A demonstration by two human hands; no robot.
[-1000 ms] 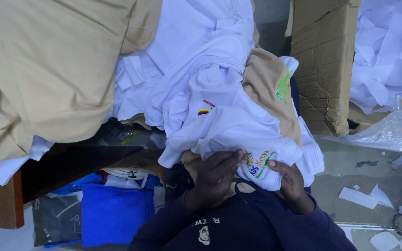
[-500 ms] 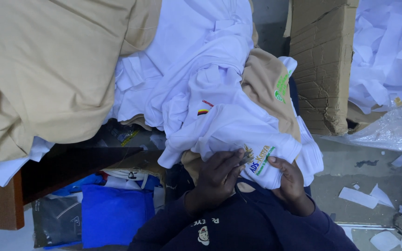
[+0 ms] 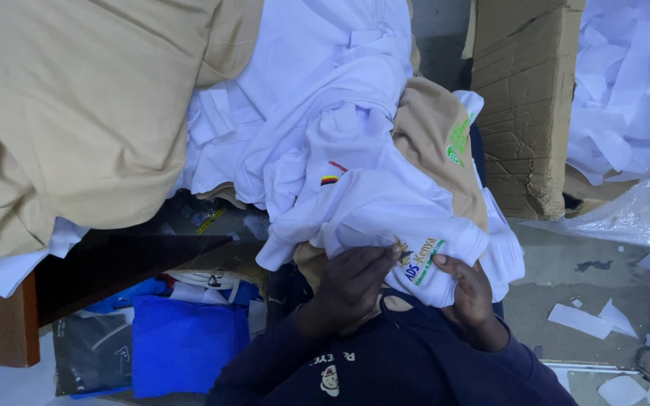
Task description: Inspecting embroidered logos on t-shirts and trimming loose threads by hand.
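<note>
My left hand (image 3: 349, 284) and my right hand (image 3: 469, 292) both grip a white shirt (image 3: 385, 207) at its lower fold, on either side of a small printed logo patch (image 3: 420, 259). The shirt lies on top of a heap of white garments (image 3: 317, 90). A beige garment (image 3: 436, 139) with a green print lies against the shirt's right side. My dark navy sleeves (image 3: 385, 361) fill the bottom of the view.
A large beige cloth (image 3: 77, 105) covers the upper left. A dark wooden table edge (image 3: 99, 271) sits below it, with blue fabric (image 3: 182, 342) underneath. A worn cardboard box (image 3: 524, 105) stands at the right, with white paper scraps (image 3: 630, 83) and clear plastic (image 3: 633, 214) beyond.
</note>
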